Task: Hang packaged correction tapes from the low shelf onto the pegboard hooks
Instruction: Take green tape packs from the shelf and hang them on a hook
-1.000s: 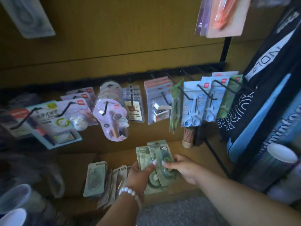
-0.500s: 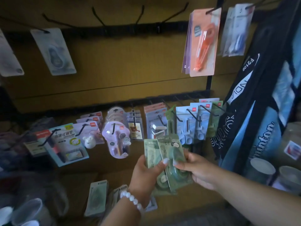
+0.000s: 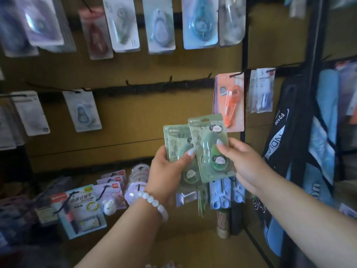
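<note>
In front of the pegboard [image 3: 135, 120], midway up and just left of its black upright, both hands are raised close together with green correction-tape packs between them. The left hand [image 3: 166, 169], white bead bracelet [image 3: 152, 202] on the wrist, is clamped on the rear green pack [image 3: 176, 141], thumb pressed across its face; how many packs sit behind it cannot be told. The right hand [image 3: 243, 161] pinches the front green pack [image 3: 209, 144] along its right edge, thumb on the blister. The front pack overlaps the rear one and tilts a little to the left, its hang hole at the top edge free of any hook. Just above and behind it, an orange correction-tape pack [image 3: 230, 101] hangs at the right end of the middle hook rail [image 3: 154, 87], and several bare hooks stick out along that rail to its left. A pale blue pack [image 3: 83, 111] hangs farther left. Along the top row, more blister packs [image 3: 160, 26] hang side by side, blurred. Down at the lowest row, assorted stationery cards [image 3: 81, 207] hang near the pegboard's bottom edge.
</note>
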`<state>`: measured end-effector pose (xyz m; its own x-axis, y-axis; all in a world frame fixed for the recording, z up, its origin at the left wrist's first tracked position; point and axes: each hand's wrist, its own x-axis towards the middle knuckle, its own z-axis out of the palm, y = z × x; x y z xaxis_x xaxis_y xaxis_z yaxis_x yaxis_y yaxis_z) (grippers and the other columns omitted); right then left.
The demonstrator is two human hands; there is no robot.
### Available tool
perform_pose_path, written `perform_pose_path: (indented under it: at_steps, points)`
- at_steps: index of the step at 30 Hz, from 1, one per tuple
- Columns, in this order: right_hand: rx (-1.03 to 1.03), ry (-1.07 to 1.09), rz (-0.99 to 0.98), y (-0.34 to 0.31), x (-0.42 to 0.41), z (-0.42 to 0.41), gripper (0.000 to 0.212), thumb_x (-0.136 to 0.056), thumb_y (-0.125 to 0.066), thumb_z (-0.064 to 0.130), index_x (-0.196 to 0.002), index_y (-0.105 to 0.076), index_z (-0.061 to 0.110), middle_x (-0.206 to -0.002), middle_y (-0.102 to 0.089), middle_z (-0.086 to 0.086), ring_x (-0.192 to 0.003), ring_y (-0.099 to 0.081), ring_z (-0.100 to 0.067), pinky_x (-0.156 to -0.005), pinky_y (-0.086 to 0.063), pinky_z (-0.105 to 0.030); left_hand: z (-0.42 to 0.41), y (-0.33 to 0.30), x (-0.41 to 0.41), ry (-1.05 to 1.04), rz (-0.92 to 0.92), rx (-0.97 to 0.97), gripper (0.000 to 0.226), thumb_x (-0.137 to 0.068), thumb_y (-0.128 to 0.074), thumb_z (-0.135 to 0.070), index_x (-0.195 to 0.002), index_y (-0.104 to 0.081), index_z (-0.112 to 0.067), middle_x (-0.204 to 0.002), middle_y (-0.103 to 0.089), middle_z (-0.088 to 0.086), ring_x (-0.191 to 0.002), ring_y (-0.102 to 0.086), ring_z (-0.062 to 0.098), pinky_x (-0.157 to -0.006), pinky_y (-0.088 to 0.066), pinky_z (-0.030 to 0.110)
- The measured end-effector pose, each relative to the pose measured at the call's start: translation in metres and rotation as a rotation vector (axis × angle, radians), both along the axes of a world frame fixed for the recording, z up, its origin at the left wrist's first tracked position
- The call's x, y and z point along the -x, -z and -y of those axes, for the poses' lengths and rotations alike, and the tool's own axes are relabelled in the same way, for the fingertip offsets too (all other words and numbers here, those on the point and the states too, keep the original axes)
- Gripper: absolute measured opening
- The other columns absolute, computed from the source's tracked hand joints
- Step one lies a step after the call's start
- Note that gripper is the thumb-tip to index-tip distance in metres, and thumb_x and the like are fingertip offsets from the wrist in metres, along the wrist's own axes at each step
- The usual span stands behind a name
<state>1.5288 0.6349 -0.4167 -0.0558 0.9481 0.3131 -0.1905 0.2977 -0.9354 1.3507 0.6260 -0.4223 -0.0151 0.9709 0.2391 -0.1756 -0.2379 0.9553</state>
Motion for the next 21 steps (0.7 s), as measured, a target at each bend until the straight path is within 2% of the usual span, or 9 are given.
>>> perform_pose_path:
  at_steps: [2, 5, 8, 10, 12, 14, 18, 21]
  points:
    - [-0.065, 0.080, -0.014, -0.021, -0.001, -0.006, 0.016, -0.085, -0.062, 0.026, -0.099, -0.067, 0.018, -0.094, -0.074, -0.002, -0.092, -0.068, -0.020, -0.092, -0.052, -0.043, -0.002, -0.016, -0.003, -0.014, -0.001, -0.034, 0.030, -0.080, -0.076, -0.021, -0.105, -0.060, -0.015, -0.102, -0.075, 0.010, -0.078, -0.076, 0.028, -0.054, -0.060, 0.045]
    - [-0.182, 0.194, -0.012, -0.048, -0.005, -0.015, 0.016, -0.086, -0.065, 0.029, -0.100, -0.066, 0.022, -0.096, -0.071, 0.004, -0.092, -0.066, -0.013, -0.089, -0.051, -0.033, -0.005, -0.033, -0.005, -0.047, -0.008, -0.081, 0.031, -0.077, -0.078, -0.024, -0.103, -0.062, -0.016, -0.102, -0.075, 0.010, -0.081, -0.076, 0.027, -0.062, -0.062, 0.045]
    - [-0.244, 0.221, -0.017, -0.071, -0.007, -0.021, 0.006, -0.088, -0.063, 0.028, -0.092, -0.065, 0.024, -0.090, -0.070, 0.010, -0.085, -0.066, -0.003, -0.074, -0.050, -0.019, -0.007, -0.041, -0.005, -0.030, 0.016, -0.082, 0.041, -0.070, -0.080, -0.030, -0.105, -0.062, -0.018, -0.102, -0.075, 0.009, -0.084, -0.076, 0.032, -0.063, -0.061, 0.052]
    - [-0.255, 0.236, -0.006, -0.083, -0.007, -0.025, 0.008, -0.089, -0.064, 0.031, -0.092, -0.065, 0.024, -0.096, -0.071, 0.007, -0.091, -0.067, -0.008, -0.080, -0.053, -0.027, -0.007, -0.043, -0.005, -0.024, 0.031, -0.066, 0.047, -0.065, -0.080, -0.033, -0.107, -0.063, -0.019, -0.102, -0.075, 0.009, -0.084, -0.075, 0.034, -0.062, -0.059, 0.054]
    - [-0.253, 0.260, 0.017, -0.091, -0.005, -0.031, 0.018, -0.087, -0.065, 0.036, -0.099, -0.066, 0.023, -0.104, -0.071, 0.001, -0.099, -0.067, -0.017, -0.088, -0.054, -0.042, -0.008, -0.042, -0.004, -0.023, 0.041, -0.056, 0.043, -0.072, -0.079, -0.030, -0.110, -0.062, -0.017, -0.103, -0.075, 0.010, -0.084, -0.076, 0.033, -0.061, -0.060, 0.051]
    - [-0.212, 0.289, 0.043, -0.094, -0.003, -0.037, 0.025, -0.086, -0.065, 0.041, -0.104, -0.066, 0.023, -0.107, -0.070, 0.000, -0.100, -0.067, -0.020, -0.089, -0.054, -0.050, -0.008, -0.040, -0.004, -0.033, 0.035, -0.063, 0.040, -0.077, -0.077, -0.028, -0.112, -0.061, -0.016, -0.103, -0.075, 0.010, -0.084, -0.076, 0.031, -0.063, -0.061, 0.047]
    - [-0.160, 0.311, 0.067, -0.090, 0.001, -0.045, 0.029, -0.083, -0.066, 0.047, -0.104, -0.066, 0.027, -0.107, -0.070, 0.004, -0.102, -0.065, -0.021, -0.093, -0.051, -0.051, -0.010, -0.036, -0.002, -0.042, 0.019, -0.080, 0.038, -0.079, -0.077, -0.028, -0.112, -0.062, -0.015, -0.102, -0.076, 0.010, -0.084, -0.076, 0.029, -0.066, -0.062, 0.046]
    - [-0.164, 0.292, 0.039, -0.086, 0.002, -0.047, 0.026, -0.086, -0.065, 0.041, -0.106, -0.066, 0.025, -0.105, -0.071, 0.003, -0.099, -0.067, -0.017, -0.092, -0.053, -0.045, -0.011, -0.034, 0.001, -0.040, 0.040, -0.076, 0.037, -0.080, -0.076, -0.026, -0.112, -0.062, -0.014, -0.101, -0.076, 0.011, -0.083, -0.076, 0.030, -0.063, -0.061, 0.042]
